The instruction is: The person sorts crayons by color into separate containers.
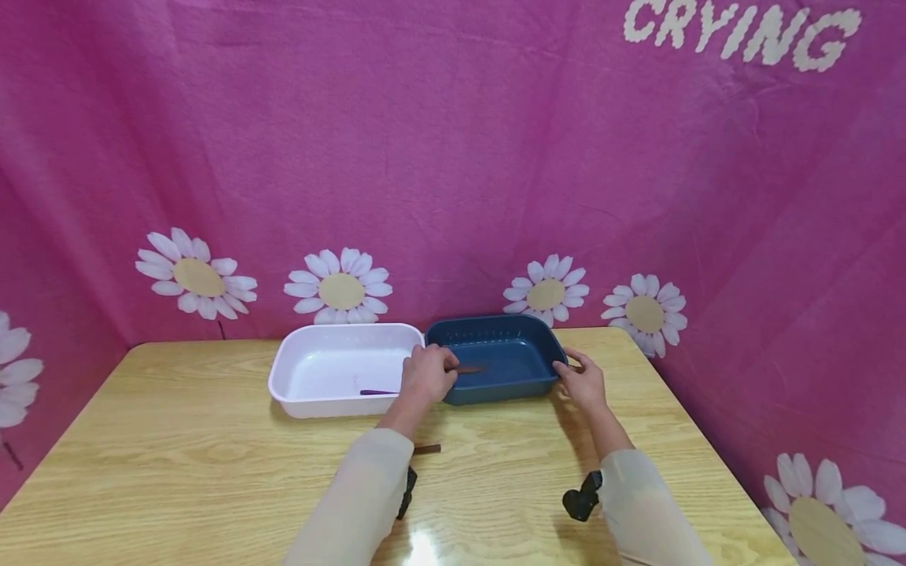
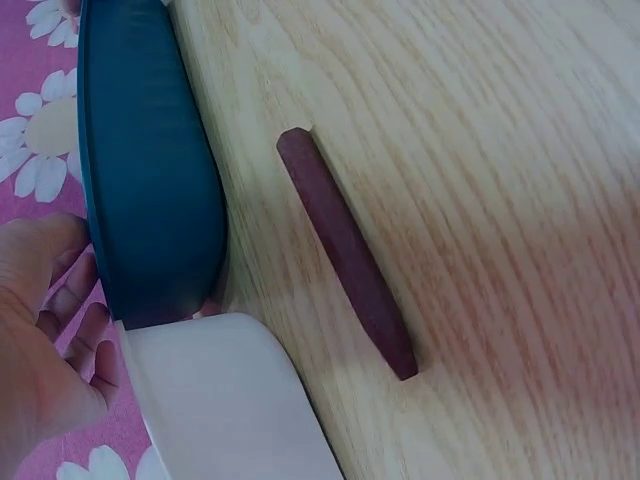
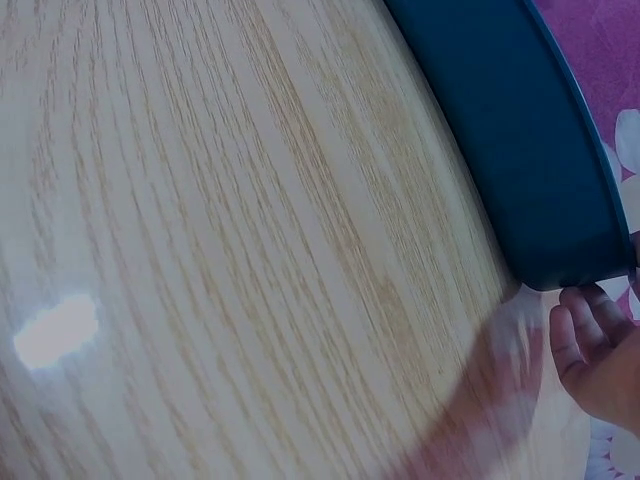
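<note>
My left hand (image 1: 427,374) is over the meeting rims of the two basins, its fingers curled. From its fingertips a slim brown stick (image 1: 470,369), slightly blurred, sticks out over the inside of the dark blue basin (image 1: 495,391); the pinch itself is mostly hidden. In the left wrist view the left hand (image 2: 45,320) shows behind the rims. My right hand (image 1: 582,381) grips the right end of the blue basin, thumb at the rim and other fingers against the outer wall (image 3: 560,180).
A white basin (image 1: 311,406) adjoins the blue one on its left; a purple stick-like thing (image 1: 377,392) lies inside. Another reddish-brown stick (image 2: 345,250) with a tapered end lies on the wooden table (image 1: 212,472) before the basins. Pink flowered cloth (image 1: 439,157) hangs behind.
</note>
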The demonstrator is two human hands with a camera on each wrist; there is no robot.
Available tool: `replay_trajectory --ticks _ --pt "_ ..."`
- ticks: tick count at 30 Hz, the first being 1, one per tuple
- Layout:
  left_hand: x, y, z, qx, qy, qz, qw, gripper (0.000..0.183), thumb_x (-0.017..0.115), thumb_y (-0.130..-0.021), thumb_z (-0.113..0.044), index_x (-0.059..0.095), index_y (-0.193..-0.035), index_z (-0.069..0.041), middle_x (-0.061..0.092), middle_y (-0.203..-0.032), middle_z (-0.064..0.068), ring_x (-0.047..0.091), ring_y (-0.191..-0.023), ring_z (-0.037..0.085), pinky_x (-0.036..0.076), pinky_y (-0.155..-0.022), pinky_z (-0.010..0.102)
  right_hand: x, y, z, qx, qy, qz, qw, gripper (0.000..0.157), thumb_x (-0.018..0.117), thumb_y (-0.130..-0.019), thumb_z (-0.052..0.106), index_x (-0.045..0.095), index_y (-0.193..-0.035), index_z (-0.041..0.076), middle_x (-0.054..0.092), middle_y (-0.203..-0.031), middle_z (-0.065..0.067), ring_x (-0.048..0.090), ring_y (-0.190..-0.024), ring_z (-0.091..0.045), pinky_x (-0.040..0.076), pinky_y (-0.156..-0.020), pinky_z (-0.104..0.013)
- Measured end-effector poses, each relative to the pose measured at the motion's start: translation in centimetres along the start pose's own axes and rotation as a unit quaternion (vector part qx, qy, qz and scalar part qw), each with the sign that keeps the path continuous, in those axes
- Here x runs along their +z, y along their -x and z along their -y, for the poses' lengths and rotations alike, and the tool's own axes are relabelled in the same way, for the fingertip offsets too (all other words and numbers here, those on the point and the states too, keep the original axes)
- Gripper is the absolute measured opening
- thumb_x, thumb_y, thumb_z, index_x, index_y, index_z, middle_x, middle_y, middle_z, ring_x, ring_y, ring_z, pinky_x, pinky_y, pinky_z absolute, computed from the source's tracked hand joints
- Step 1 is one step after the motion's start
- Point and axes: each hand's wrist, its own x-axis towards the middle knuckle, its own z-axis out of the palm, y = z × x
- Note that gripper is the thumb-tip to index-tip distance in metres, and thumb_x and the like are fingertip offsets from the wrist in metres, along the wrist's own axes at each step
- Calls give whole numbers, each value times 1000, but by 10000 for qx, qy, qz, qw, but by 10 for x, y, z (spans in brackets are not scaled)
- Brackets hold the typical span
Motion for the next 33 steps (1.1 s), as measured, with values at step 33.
replay_trajectory --ticks 33 --pt "-13 10 22 602 587 -22 9965 11 66 -84 -20 73 -91 -14 68 -89 2 60 -91 20 47 -81 36 -2 -3 -2 35 130 159 9998 49 57 -91 14 43 -136 0 63 -97 -13 56 -58 -5 44 -51 -20"
